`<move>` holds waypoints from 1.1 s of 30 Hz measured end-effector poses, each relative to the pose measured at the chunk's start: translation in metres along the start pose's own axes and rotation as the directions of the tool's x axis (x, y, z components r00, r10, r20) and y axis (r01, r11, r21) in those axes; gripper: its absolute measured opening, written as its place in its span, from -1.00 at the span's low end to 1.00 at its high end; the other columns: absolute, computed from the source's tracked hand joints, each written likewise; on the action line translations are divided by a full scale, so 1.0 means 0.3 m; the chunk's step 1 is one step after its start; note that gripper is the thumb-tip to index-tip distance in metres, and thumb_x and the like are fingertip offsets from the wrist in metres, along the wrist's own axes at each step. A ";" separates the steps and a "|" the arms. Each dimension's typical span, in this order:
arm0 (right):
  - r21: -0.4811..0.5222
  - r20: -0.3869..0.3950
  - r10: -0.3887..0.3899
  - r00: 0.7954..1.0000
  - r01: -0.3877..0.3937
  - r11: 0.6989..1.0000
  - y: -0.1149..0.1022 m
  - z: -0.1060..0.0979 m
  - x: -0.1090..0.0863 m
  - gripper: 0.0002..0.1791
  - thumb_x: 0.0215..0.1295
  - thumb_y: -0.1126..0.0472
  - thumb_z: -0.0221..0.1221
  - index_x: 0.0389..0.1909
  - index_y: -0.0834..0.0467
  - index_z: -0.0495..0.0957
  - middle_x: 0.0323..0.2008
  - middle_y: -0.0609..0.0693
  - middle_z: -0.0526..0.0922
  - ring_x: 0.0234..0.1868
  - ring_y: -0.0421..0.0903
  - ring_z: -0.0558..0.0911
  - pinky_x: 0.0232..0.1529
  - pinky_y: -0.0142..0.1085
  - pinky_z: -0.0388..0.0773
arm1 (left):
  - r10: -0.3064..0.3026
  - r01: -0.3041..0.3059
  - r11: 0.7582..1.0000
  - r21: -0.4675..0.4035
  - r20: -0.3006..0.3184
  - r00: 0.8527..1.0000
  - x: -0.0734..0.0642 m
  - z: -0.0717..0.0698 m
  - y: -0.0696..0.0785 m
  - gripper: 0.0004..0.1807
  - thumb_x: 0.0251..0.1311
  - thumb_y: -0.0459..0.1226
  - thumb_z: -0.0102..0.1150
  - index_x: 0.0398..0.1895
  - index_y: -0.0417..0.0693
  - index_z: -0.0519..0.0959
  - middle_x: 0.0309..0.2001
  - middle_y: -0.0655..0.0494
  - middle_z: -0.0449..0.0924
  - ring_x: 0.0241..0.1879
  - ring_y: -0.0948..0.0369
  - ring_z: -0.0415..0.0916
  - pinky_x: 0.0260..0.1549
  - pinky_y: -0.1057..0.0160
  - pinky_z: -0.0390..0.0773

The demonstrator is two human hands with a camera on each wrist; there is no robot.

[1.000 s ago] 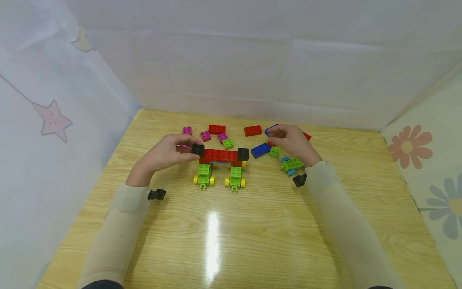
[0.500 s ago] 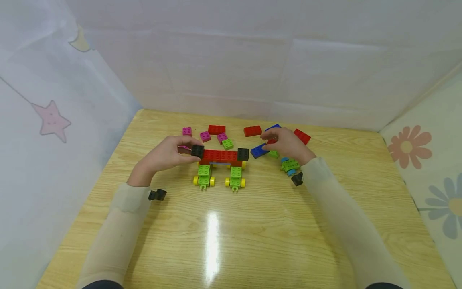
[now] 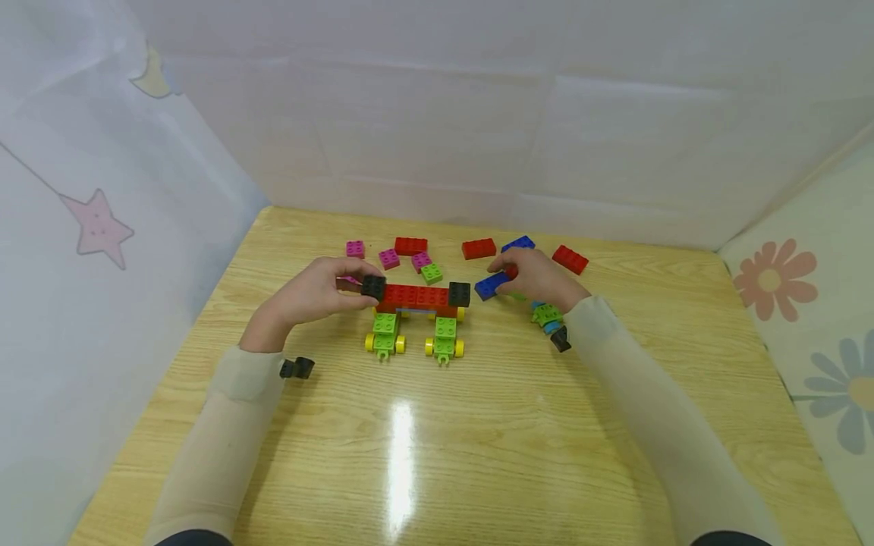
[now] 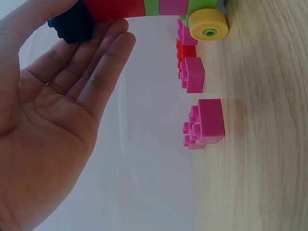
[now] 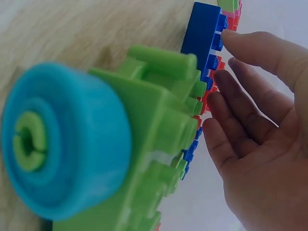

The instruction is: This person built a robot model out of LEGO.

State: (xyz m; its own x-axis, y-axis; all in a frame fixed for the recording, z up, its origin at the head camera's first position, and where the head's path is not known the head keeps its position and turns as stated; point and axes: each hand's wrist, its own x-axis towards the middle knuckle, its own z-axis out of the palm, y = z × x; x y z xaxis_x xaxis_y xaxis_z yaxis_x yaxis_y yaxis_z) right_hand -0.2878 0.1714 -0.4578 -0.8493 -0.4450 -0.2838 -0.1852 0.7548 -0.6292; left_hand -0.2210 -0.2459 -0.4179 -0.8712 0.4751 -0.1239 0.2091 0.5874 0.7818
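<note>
My left hand (image 3: 317,293) holds a black brick (image 3: 373,287) at the left end of a built toy, thumb on one side and fingers on the other. A row of red bricks (image 3: 416,295) spans the toy, with another black brick (image 3: 459,293) at its right end. Two green wheeled bases (image 3: 385,334) with yellow wheels stand at its front. My right hand (image 3: 536,277) is over a blue brick (image 3: 490,286), thumb close to its studs and fingers loosely bent. In the right wrist view nothing is gripped; whether the thumb touches the blue brick (image 5: 202,41) I cannot tell.
A green wheeled base (image 3: 548,314) with blue wheels lies below my right wrist. Red bricks (image 3: 479,249) and another blue brick (image 3: 518,243) lie along the back. Pink bricks (image 3: 389,258) and a green brick (image 3: 432,273) sit behind the toy. A cloth wall borders the table (image 3: 478,425).
My right hand has moved left and slightly down, from the back bricks to over the nearer blue brick, uncovering a red brick at right. The left hand keeps its hold on the black brick.
</note>
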 end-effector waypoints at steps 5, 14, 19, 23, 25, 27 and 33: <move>0.011 -0.005 0.007 1.000 -0.007 1.000 0.000 -0.001 -0.005 -0.48 0.58 0.22 0.38 0.49 0.11 0.61 0.49 0.11 0.61 0.51 0.18 0.59 0.52 0.13 0.61 | 0.010 -0.010 1.000 0.008 0.002 1.000 0.002 0.000 -0.003 -0.54 0.43 -0.27 0.52 0.35 -0.07 0.70 0.28 -0.10 0.70 0.25 -0.09 0.73 0.28 -0.07 0.76; 0.022 -0.072 0.032 0.997 -0.030 0.999 0.004 -0.024 -0.065 -0.53 0.56 0.24 0.39 0.41 0.20 0.65 0.38 0.17 0.72 0.40 0.18 0.67 0.43 0.15 0.67 | 0.004 -0.004 1.000 -0.002 -0.002 1.000 0.001 0.000 -0.006 -0.54 0.44 -0.24 0.52 0.35 -0.04 0.70 0.26 -0.08 0.70 0.24 -0.07 0.73 0.23 0.05 0.77; -0.002 -0.090 0.065 0.994 -0.066 0.998 0.019 -0.031 -0.082 -0.58 0.52 0.21 0.42 0.30 0.23 0.68 0.30 0.20 0.73 0.32 0.20 0.68 0.42 0.16 0.66 | 0.012 -0.012 1.000 0.004 -0.004 1.000 0.000 0.001 -0.011 -0.54 0.44 -0.22 0.53 0.35 -0.03 0.70 0.26 -0.07 0.72 0.23 -0.06 0.73 0.25 -0.02 0.76; -0.006 -0.094 0.110 0.989 -0.111 0.994 0.036 -0.034 -0.092 -0.58 0.48 0.17 0.46 0.25 0.24 0.69 0.25 0.21 0.74 0.26 0.19 0.68 0.39 0.15 0.65 | 0.016 -0.016 1.000 -0.001 -0.008 1.000 0.004 0.004 -0.016 -0.55 0.43 -0.23 0.53 0.34 -0.03 0.70 0.24 -0.07 0.72 0.22 -0.05 0.73 0.24 -0.01 0.77; -0.009 -0.091 0.130 0.987 -0.131 0.991 0.043 -0.034 -0.095 -0.56 0.46 0.16 0.48 0.24 0.24 0.68 0.22 0.21 0.74 0.23 0.18 0.68 0.37 0.13 0.66 | 0.018 -0.018 1.000 -0.006 -0.010 1.000 0.007 0.006 -0.018 -0.56 0.43 -0.24 0.53 0.33 -0.03 0.71 0.24 -0.06 0.72 0.22 -0.04 0.74 0.22 0.05 0.78; -0.013 -0.084 0.141 0.986 -0.142 0.990 0.047 -0.035 -0.098 -0.53 0.44 0.14 0.50 0.26 0.25 0.68 0.20 0.21 0.74 0.21 0.17 0.68 0.33 0.11 0.67 | 0.017 -0.017 1.000 -0.004 -0.014 1.000 0.010 0.007 -0.018 -0.56 0.43 -0.24 0.53 0.32 -0.02 0.71 0.23 -0.06 0.72 0.21 -0.04 0.74 0.20 0.10 0.78; -0.013 -0.066 0.157 0.985 -0.158 0.987 0.057 -0.033 -0.100 -0.48 0.43 0.14 0.50 0.31 0.26 0.68 0.19 0.21 0.75 0.16 0.16 0.68 0.27 0.07 0.70 | 0.013 -0.013 1.000 0.004 -0.010 1.000 0.016 0.005 -0.017 -0.56 0.43 -0.26 0.53 0.33 -0.03 0.71 0.23 -0.08 0.70 0.22 -0.06 0.73 0.21 0.08 0.77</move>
State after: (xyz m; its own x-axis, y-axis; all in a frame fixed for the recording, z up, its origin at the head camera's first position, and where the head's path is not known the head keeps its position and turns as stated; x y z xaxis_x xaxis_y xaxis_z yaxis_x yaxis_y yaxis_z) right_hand -0.2704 0.2024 -0.4528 -0.8987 -0.2885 -0.3305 -0.0554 0.8220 -0.5668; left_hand -0.2255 -0.2456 -0.4232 -0.8726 0.4764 -0.1077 0.2223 0.5838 0.7809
